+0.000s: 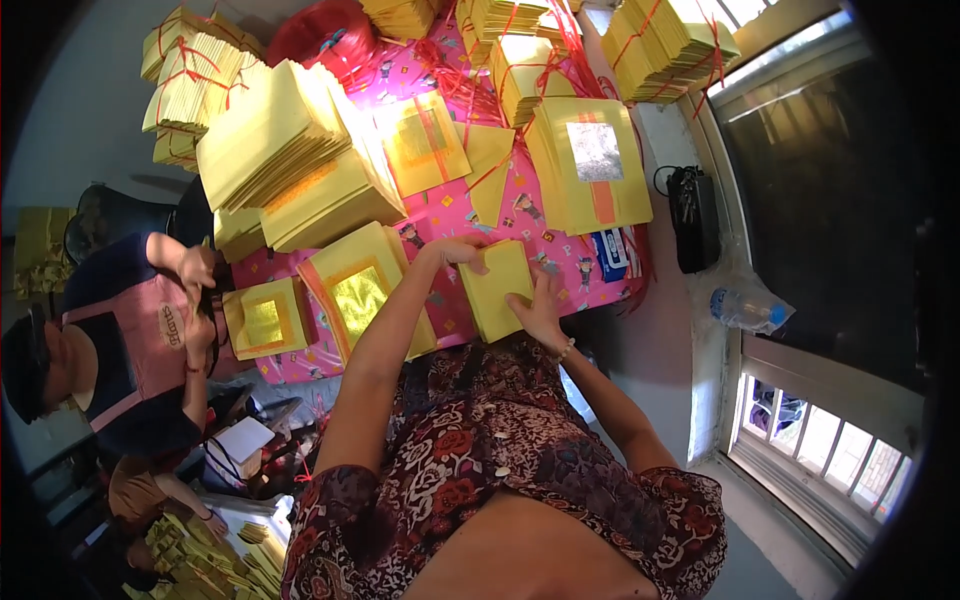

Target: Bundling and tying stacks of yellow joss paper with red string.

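Overall, I look down remotely on a tabletop (550, 258) under pink printed cloth, crowded with yellow paper, in a room where sunlight falls past a dark panel (820, 200) well to the right of my landmark, the small yellow stack (497, 300). That stack lies at the near side of the cloth, between the person's two hands. The left hand (462, 256) grips its far left corner; the right hand (540, 312) grasps its right edge, thumb on top. I cannot tell whether it is slightly lifted. Just left of the stack is a larger pile with a gold square (360, 292); beyond it to the right, a tall pile with a silver square (555, 185). Right of it sits a blue-and-white packet (610, 255) with print. Well left of it, a co-worker (120, 350) wears a pink apron bearing pale lettering; letters also dot the cloth.
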### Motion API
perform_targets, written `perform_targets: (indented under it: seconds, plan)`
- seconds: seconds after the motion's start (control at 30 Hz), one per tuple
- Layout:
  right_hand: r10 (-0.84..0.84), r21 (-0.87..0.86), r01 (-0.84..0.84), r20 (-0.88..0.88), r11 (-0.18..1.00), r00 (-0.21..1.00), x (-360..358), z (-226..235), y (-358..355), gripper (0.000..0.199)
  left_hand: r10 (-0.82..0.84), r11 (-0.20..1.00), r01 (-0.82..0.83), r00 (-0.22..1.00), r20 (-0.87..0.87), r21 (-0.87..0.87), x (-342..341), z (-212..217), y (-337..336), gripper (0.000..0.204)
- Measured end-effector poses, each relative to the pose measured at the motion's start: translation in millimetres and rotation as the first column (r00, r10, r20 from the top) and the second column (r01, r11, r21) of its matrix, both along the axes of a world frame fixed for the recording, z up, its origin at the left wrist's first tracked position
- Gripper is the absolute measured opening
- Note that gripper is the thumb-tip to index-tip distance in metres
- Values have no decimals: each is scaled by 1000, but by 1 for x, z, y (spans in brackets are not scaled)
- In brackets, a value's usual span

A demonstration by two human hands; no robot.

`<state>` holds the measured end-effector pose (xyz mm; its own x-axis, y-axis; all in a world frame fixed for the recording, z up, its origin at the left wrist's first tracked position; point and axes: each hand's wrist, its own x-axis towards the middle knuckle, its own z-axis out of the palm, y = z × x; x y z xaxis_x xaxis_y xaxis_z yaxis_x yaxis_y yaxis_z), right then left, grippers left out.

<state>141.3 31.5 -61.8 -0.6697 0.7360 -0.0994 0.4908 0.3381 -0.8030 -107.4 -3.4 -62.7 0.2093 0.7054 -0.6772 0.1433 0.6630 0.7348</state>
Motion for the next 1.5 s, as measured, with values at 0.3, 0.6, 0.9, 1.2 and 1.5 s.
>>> perform_targets:
  seconds: [0.3,0.6,0.9,1.2,1.5]
  plan:
    - [35,-239,-9,103,971,994,-11,-26,12,68,179,980,-163,971,159,-113,-13,-13,-2,64]
    - [38,-259,-20,65,966,997,-31,-41,23,65,183,983,-184,979,-89,-1,-24,-20,-4,68]
    - [-46,187,54,-49,981,998,-34,14,16,52,657,703,-192,543,-523,684,31,58,-59,54]
    - [744,133,-732,-139,668,654,-81,106,-38,30,699,701,-381,539,-471,603,51,134,-212,32]
    - [886,377,-838,84,395,456,-98,95,-70,33,586,810,-229,362,-725,541,75,121,-257,48]
